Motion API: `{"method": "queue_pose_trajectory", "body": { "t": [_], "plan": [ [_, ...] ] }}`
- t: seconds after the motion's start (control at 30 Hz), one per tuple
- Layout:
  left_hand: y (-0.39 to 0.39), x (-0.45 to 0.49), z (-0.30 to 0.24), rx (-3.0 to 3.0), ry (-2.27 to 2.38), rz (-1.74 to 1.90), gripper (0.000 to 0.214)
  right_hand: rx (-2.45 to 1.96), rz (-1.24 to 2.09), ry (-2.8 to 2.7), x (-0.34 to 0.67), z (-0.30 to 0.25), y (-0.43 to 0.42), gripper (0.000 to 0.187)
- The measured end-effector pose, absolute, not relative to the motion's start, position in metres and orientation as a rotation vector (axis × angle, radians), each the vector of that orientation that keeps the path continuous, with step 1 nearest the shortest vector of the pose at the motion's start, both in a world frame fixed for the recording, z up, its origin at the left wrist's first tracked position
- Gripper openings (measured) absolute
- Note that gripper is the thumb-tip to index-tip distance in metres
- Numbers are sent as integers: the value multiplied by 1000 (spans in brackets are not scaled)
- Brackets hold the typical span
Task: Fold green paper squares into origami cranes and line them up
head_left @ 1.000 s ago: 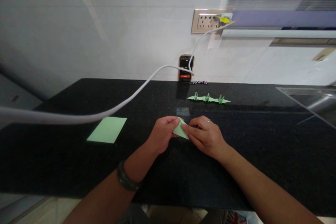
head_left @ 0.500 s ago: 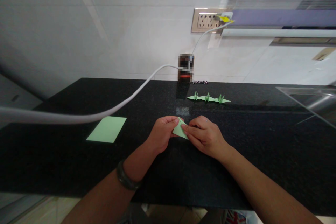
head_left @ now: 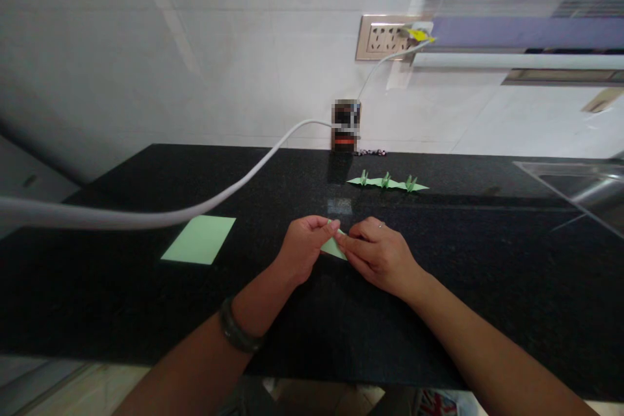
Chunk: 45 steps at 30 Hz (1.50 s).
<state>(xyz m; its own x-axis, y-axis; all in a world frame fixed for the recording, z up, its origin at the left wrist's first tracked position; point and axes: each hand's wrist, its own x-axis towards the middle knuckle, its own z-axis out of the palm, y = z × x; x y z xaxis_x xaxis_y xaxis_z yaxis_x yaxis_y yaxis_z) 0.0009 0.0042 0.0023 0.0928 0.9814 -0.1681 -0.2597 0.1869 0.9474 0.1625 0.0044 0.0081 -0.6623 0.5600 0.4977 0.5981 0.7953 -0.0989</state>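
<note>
Between my two hands is a small folded piece of light green paper (head_left: 333,249), held just above or on the dark counter; I cannot tell which. My left hand (head_left: 307,244) pinches its upper left part, with the thumb lying across the top. From the right, my right hand (head_left: 377,250) presses finger and thumb tips onto the other edge. Fingers cover much of the paper, so its full fold is hidden. Beyond the hands stands a row of three folded green paper cranes (head_left: 387,182), their wing tips meeting in a line.
Flat green paper (head_left: 199,240) lies to the left on the black counter (head_left: 146,312). A white cable (head_left: 263,162) arcs across to a blurred-out device (head_left: 346,127) against the wall. Further right is a metal sink (head_left: 580,188). A socket panel (head_left: 385,38) is on the wall.
My left thumb has slid right over the paper's top, and my right fingers have shifted slightly left. Less of the folded paper shows. Everything else stays put.
</note>
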Motion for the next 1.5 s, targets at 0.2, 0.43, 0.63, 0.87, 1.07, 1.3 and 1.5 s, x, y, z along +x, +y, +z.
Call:
{"method": "queue_pose_trajectory", "body": {
  "t": [0.2, 0.43, 0.63, 0.87, 1.07, 1.3, 1.5],
  "plan": [
    [4, 1, 3, 883, 1090, 1160, 23, -867, -84, -2466, 161, 9, 3, 25],
    [6, -2, 4, 805, 988, 1097, 39, -897, -57, -2463, 162, 7, 4, 25],
    [6, -2, 1, 920, 1072, 1138, 22, -847, 183, -2372, 160, 9, 3, 23],
    [5, -1, -1, 965, 1139, 1108, 21, -1189, 857, -1745, 152, -4, 10, 24],
    [4, 1, 0, 965, 1146, 1092, 18, -1170, 1136, -1716, 148, -10, 12, 25],
    [3, 1, 0, 974, 1123, 1103, 18, -1112, 1217, -1826, 151, -6, 11, 26],
    [2, 1, -1, 960, 1060, 1181, 17, -1067, 1342, -1741, 152, -4, 10, 23]
  ]
}}
